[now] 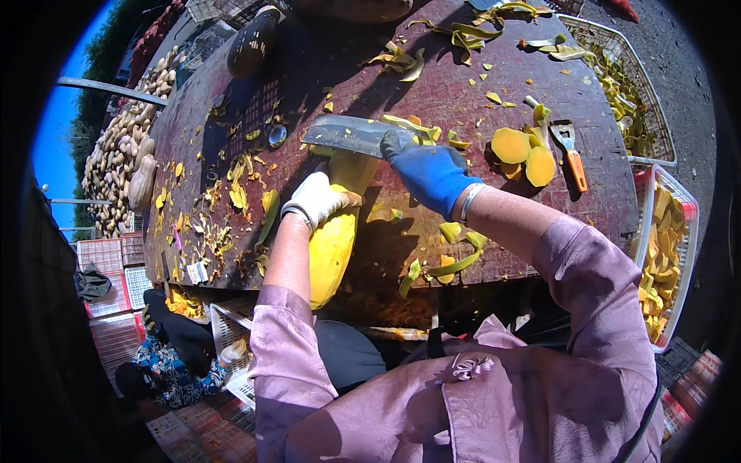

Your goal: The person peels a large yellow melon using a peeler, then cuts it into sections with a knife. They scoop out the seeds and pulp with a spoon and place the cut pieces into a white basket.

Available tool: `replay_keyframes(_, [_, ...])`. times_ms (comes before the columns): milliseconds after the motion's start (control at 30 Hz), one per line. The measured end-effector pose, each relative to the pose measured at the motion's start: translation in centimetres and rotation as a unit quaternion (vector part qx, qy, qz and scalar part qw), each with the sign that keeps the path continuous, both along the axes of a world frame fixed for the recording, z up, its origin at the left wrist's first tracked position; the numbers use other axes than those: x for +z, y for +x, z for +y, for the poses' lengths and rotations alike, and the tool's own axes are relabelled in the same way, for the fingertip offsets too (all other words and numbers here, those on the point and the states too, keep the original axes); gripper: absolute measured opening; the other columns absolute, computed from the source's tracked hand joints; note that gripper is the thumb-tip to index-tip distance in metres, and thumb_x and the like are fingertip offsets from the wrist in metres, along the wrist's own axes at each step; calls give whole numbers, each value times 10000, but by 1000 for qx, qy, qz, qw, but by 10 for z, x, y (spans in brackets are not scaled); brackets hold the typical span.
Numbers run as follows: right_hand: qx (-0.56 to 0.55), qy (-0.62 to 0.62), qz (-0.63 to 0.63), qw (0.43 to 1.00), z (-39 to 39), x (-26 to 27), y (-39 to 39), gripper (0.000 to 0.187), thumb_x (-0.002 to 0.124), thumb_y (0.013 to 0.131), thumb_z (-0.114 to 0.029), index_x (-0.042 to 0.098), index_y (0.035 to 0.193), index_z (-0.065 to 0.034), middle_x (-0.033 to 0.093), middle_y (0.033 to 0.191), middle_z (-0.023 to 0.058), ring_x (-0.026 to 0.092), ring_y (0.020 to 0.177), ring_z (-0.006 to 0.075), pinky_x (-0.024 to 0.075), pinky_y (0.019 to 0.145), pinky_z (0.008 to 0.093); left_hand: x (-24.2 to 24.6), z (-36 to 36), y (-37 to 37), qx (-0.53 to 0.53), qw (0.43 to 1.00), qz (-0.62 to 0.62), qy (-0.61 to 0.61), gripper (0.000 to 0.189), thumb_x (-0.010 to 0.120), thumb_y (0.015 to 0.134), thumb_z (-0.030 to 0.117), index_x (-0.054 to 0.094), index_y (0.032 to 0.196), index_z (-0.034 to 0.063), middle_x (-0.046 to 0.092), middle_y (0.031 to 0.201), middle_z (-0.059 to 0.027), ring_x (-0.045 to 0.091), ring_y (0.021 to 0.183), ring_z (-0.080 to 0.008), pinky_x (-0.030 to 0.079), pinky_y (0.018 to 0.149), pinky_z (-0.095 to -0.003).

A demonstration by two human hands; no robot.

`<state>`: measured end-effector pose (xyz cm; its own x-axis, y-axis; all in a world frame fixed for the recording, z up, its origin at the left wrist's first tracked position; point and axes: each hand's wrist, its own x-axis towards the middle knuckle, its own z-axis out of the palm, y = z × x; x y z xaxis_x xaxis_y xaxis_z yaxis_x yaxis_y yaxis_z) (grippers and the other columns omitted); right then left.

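My left hand (317,199), in a white glove, grips a long peeled squash (333,254) with yellow flesh, which points from the table's near edge toward the far side. My right hand (428,173), in a blue glove, is closed around the handle end of a broad cleaver (347,135). The cleaver's blade lies across the far end of the squash; whether it cuts in is unclear. Strips of peel (414,126) cling beside the blade. To the right are round cut slices of squash (510,146) and a peeler with an orange handle (573,156).
The dark red table (312,75) bears scattered peel. A whole dark squash (255,43) lies far left. Right of the table stand a crate of peelings (666,133) and a crate of cut pieces (692,254). At lower left, a co-worker (173,364) crouches near stacked crates (110,335).
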<state>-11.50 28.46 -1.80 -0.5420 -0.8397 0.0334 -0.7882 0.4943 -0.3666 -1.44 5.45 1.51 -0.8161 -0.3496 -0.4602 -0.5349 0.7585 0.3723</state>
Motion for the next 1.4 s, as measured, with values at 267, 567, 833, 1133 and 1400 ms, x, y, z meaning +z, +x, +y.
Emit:
replay_keyframes(267, [27, -16, 26, 999, 4, 6, 27, 279, 526, 958, -91, 609, 1217, -27, 714, 958, 189, 742, 854, 351, 599, 694, 456, 11, 6, -3, 57, 992, -114, -4, 673, 896, 699, 407, 698, 1090, -103, 718, 1149, -226, 686, 1073, -303, 529, 913, -376])
replay_keyframes(567, [26, -37, 28, 999, 10, -7, 32, 433, 425, 1059, -163, 385, 1475, -51, 676, 954, 215, 728, 799, 379, 599, 656, 481, 3, 1, 2, 44, 998, -30, 35, 579, 855, 761, 299, 668, 1192, -40, 720, 1132, -191, 685, 1038, -282, 530, 916, -364])
replay_keyframes(833, [58, 2, 56, 997, 0, -4, 32, 546, 478, 1008, -92, 311, 1520, -3, 683, 971, 208, 735, 783, 368, 587, 607, 482, 8, 1, 1, 93, 986, -135, 23, 452, 804, 819, 350, 747, 1015, -53, 747, 944, -159, 676, 836, -234, 531, 784, -358])
replay_keyframes(1133, [-73, -34, -45, 996, -36, 9, 23, 204, 559, 959, -106, 730, 1018, -10, 734, 1052, 202, 736, 945, 365, 596, 783, 438, -11, -16, 4, 113, 972, 32, 206, 542, 863, 761, 178, 643, 1224, 2, 715, 1114, -116, 669, 982, -230, 527, 915, -364])
replay_keyframes(1400, [-85, -48, -110, 989, -6, 20, 43, 220, 546, 964, -97, 661, 1142, -38, 719, 985, 227, 731, 882, 399, 593, 712, 480, -9, -29, 13, 173, 928, -9, 331, 629, 820, 781, 60, 584, 1362, 19, 701, 1210, -104, 681, 1048, -216, 551, 922, -354])
